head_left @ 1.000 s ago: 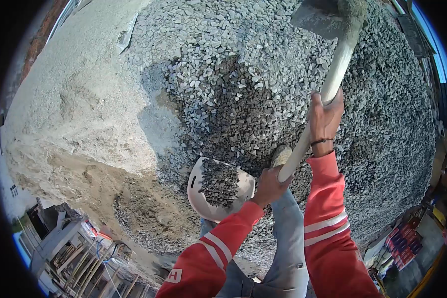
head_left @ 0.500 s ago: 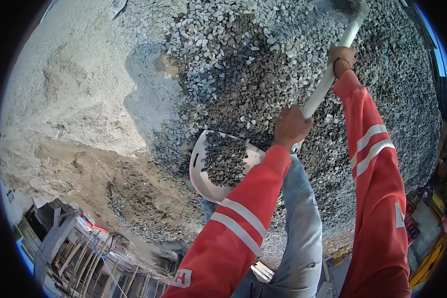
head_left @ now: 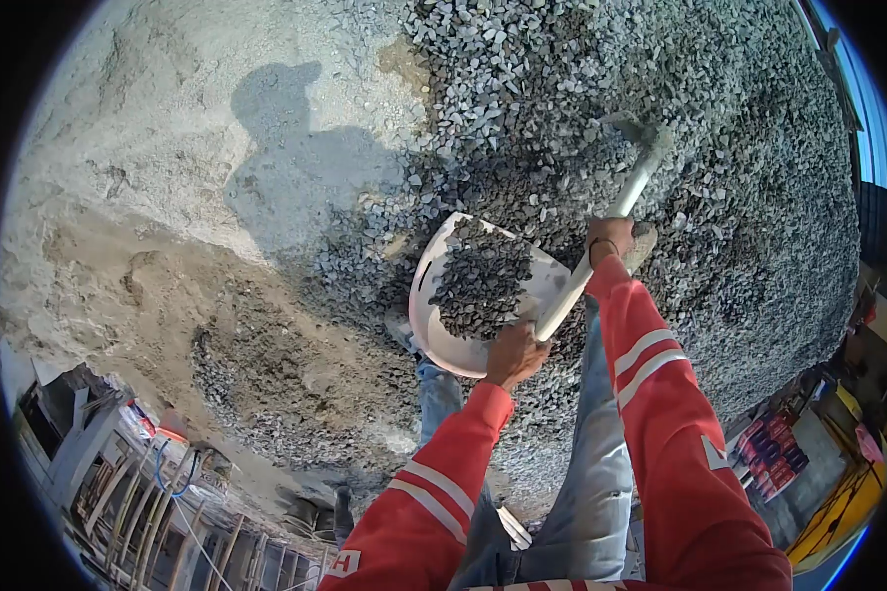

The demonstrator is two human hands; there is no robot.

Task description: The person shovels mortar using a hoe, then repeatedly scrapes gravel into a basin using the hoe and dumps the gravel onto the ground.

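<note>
A pale wooden handle [head_left: 564, 299] slants up and to the right across the middle of the view. My left hand [head_left: 517, 355] is closed around its lower end, beside the rim of a white tub. Farther up, my right hand [head_left: 609, 236] grips the same handle. The metal blade [head_left: 633, 126] at the far end lies against the grey gravel [head_left: 759, 197], partly hidden by stones. Dark gravel partly fills the white tub [head_left: 427, 305], which stands between my legs, left of the handle.
Pale sand [head_left: 168, 118] slopes along the left, with a shadow across it. Wooden poles [head_left: 138, 512] and a blue hose [head_left: 174, 473] lie at the lower left. Red packages [head_left: 771, 455] and a yellow object [head_left: 838, 517] are at the lower right. My shoe is beside the handle.
The blade has come down from the top edge onto the gravel, nearer to me. Both hands have moved lower and leftward in view with the handle. The tub appears higher and farther right.
</note>
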